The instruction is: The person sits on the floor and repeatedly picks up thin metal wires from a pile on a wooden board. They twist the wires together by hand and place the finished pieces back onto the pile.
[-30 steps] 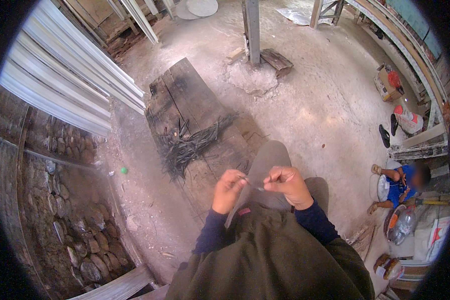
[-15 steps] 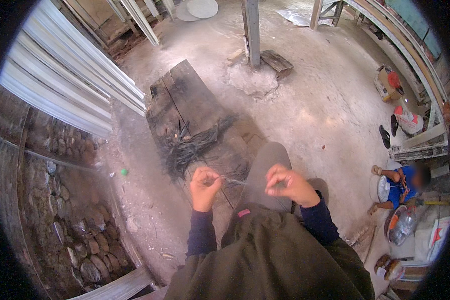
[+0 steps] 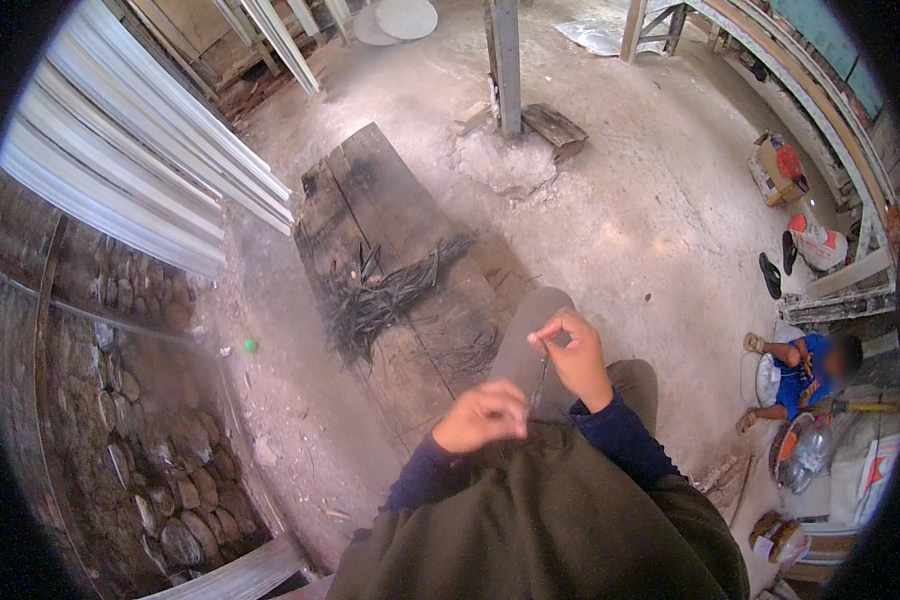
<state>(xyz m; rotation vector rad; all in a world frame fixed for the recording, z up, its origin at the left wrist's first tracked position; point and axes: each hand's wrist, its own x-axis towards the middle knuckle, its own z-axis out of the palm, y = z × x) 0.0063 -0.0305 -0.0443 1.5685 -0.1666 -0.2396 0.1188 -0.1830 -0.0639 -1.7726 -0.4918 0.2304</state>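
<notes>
My right hand [image 3: 576, 355] is raised over my right thigh, thumb and forefinger pinched on the top of a thin dark strip [image 3: 539, 388]. The strip hangs down from those fingertips. Lower and to the left is my left hand [image 3: 482, 416], its fingertips beside the strip's lower end. Motion smears those fingers, so whether they grip it is unclear. In front of me, a pile of similar dark strips [image 3: 395, 293] lies across a worn wooden board [image 3: 365, 180]. Finer loose strips [image 3: 465, 352] are scattered nearer my knee.
Long white lengths [image 3: 140, 140] lean at the left, above stacked stones [image 3: 185, 490]. A post [image 3: 507, 70] stands beyond the board, with a wood block [image 3: 554, 128] at its foot. On the right a person in blue [image 3: 815, 372] sits near a clear plastic container [image 3: 808, 452] and sandals [image 3: 770, 274].
Both hands were side by side with the strip stretched level between them. The right has risen slightly, and the left has moved right and down; the strip now hangs steeply.
</notes>
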